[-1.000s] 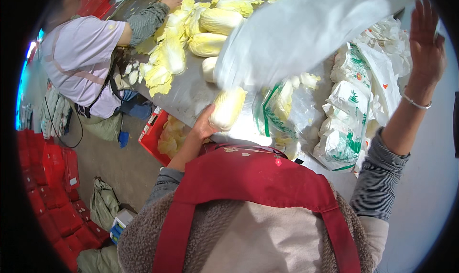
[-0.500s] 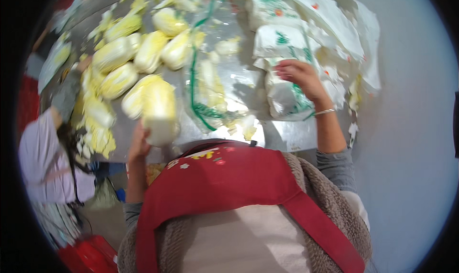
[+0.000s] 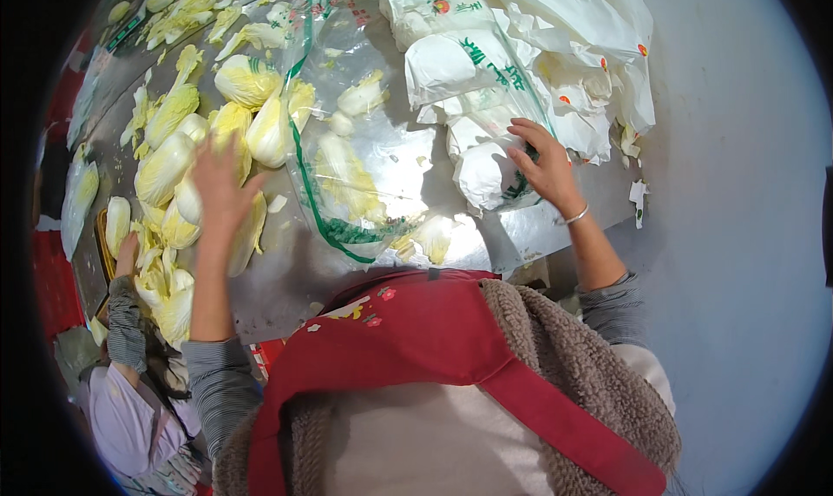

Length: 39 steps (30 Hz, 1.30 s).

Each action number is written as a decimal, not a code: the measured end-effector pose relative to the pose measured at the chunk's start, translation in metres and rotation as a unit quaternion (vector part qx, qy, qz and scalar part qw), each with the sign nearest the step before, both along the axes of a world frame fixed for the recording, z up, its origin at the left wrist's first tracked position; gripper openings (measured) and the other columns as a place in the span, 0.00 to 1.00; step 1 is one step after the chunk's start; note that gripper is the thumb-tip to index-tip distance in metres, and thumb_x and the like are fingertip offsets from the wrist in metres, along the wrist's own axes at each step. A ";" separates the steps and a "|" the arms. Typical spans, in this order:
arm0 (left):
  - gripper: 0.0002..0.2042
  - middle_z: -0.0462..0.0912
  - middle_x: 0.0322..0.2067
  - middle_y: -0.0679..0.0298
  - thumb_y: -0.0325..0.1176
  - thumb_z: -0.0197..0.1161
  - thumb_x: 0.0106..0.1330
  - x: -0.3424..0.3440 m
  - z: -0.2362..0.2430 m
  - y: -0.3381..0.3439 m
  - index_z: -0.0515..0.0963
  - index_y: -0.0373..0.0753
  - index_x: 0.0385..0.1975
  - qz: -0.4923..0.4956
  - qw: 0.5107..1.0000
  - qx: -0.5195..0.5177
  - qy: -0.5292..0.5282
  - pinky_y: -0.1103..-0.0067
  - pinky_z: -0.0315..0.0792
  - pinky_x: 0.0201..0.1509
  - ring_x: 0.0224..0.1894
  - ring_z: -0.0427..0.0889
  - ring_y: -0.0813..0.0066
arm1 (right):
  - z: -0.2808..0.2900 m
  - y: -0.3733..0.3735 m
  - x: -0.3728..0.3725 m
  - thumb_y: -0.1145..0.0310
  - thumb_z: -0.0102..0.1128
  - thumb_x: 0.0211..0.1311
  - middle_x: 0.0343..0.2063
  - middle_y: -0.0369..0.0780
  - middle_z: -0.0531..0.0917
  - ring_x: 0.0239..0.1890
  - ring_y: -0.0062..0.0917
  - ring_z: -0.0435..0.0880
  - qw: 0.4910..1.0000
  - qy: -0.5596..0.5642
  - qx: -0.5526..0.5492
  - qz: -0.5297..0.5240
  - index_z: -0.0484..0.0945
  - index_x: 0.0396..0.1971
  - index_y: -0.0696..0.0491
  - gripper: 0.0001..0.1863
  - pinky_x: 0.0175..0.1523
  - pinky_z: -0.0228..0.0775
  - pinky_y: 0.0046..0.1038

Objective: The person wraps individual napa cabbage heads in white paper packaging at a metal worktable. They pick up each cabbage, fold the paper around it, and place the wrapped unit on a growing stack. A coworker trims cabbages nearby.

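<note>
Bench (image 3: 273, 292): grey metal, with a glare of white light near the front edge.
Cabbage heap (image 3: 163, 168): piled on the left of the bench, around and beneath the left hand; plump, oval heads, trimmed and close-leaved, white and glossy along the broad ribs and butts, pale to bright yellow at the crinkled leaf edges; lying on their sides, turned various ways, several touching.
Wrapped packs (image 3: 447, 72): set in a row right of the middle, rounded and white, under clear film with green print.
Clear bag (image 3: 347, 69): spread flat between heap and packs, edged in green, with yellow-white cabbage pieces showing through; whether inside or underneath, impossible to tell.
White sheets (image 3: 607, 66): crumpled and overlapping beyond the packs, dotted with small red-orange marks.
Left hand (image 3: 224, 179): spread-fingered over the heads, gripping nothing visible; contact hard to tell.
Right hand (image 3: 545, 170): empty, loosely curved, at the near right side of the packs.
Co-worker's hand (image 3: 127, 253): at the heap's left edge, grip unclear.
Bracelet (image 3: 573, 217): thin, silvery, around the right wrist.
</note>
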<state>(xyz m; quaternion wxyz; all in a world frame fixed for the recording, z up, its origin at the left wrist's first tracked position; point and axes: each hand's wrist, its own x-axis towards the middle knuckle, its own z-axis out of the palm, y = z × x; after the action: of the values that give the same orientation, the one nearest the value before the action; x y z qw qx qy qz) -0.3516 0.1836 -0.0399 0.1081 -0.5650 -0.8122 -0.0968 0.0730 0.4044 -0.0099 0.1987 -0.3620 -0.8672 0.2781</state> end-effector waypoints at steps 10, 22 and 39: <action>0.52 0.71 0.47 0.40 0.59 0.70 0.33 0.258 0.005 0.198 0.61 0.22 0.54 -0.343 0.812 -0.316 -0.350 0.70 0.69 0.51 0.48 0.74 0.51 | -0.084 -0.023 0.035 0.63 0.44 0.66 0.52 0.50 0.70 0.56 0.39 0.65 0.915 0.219 -0.001 -0.339 0.66 0.53 0.61 0.21 0.61 0.53 0.32; 0.37 0.69 0.53 0.55 0.41 0.62 0.53 0.155 -0.036 0.030 0.55 0.30 0.61 -0.125 0.422 -0.167 -0.882 0.76 0.64 0.57 0.53 0.71 0.69 | -0.108 -0.021 0.026 0.62 0.51 0.60 0.52 0.49 0.70 0.56 0.43 0.66 0.945 0.104 0.090 -0.298 0.66 0.52 0.60 0.23 0.62 0.49 0.40; 0.43 0.63 0.60 0.56 0.68 0.36 0.58 0.126 0.044 -0.062 0.56 0.36 0.62 -0.196 0.339 0.072 -0.917 0.70 0.57 0.65 0.62 0.63 0.65 | -0.005 -0.121 -0.092 0.57 0.54 0.60 0.56 0.44 0.68 0.56 0.34 0.70 0.501 0.427 -0.748 0.090 0.57 0.61 0.55 0.32 0.58 0.65 0.39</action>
<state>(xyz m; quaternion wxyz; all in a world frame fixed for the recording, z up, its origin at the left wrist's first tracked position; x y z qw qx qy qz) -0.2254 0.1218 0.0038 -0.6869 -0.2541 -0.2572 -0.6304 -0.0194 0.2837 -0.0146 0.1739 -0.1332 -0.1740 0.9601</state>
